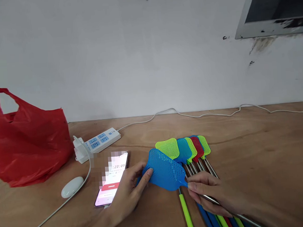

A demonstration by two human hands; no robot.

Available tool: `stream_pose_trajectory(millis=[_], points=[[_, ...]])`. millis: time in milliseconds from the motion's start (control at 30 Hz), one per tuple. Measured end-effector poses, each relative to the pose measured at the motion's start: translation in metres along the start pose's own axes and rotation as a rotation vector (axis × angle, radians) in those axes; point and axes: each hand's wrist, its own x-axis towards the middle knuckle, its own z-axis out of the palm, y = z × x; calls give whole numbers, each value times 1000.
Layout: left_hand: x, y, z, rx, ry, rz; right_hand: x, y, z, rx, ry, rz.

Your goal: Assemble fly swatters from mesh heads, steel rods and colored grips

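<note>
A blue fly swatter (166,170) is held above the table between both hands. My left hand (132,184) pinches the left edge of its perforated head, thumb on top. My right hand (205,191) grips it where the head meets the metal rod, which runs down to the lower right. Just behind lies a row of fly swatters with overlapping heads: a lime green one (167,148), a blue one (183,150), a red one (197,147) and several others. Their handles fan toward me, partly hidden under my right hand. A lime green handle (186,214) lies apart from the bunch.
On the left are a red plastic bag (29,142), a white power strip (101,142), a white mouse-shaped object (72,187) and a lit phone (113,180). A white cable (200,116) runs along the wall. A framed panel (276,8) hangs at upper right.
</note>
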Motion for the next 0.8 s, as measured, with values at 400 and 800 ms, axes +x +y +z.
stream_pose_trajectory(millis=[400,800], points=[[6,5,-2,-571,52,-333,0,3,5,-474,215,-125],[4,15,-3,-673,229,-354,3,0,11,-104,65,-113]])
